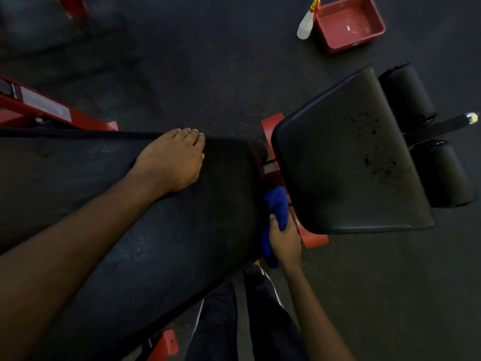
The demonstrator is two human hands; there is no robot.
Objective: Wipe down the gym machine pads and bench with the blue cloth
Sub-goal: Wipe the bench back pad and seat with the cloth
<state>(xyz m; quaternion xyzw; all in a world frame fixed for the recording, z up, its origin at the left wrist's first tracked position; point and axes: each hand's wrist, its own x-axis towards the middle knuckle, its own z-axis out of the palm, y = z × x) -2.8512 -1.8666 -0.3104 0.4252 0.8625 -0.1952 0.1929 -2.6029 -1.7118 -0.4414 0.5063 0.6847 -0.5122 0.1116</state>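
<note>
**A:** Your left hand (171, 162) lies flat on the long bench pad (182, 243), close to its far edge and not far from its end. The fingers (192, 136) are straight, held together, gripping nothing.

**B:** And your right hand (285, 238) is off the pad's end, at its near corner, with the fingers curled tight round the blue cloth (277, 204). The cloth is bunched. One part sticks up above your fist and the other hangs below it, just beside the pad's end face. Whether it touches the pad, I cannot tell.

**A:** Beyond that same end sits the tilted seat pad (351, 157), with scuffed marks on its surface, and past it two roller pads (408, 92).

**B:** Out past the pad's far edge, well apart on the floor (208, 61), a spray bottle (307, 22) leans against a red tub (348, 22). Your dark trousers (270, 321) show beneath the pad's near edge.
</note>
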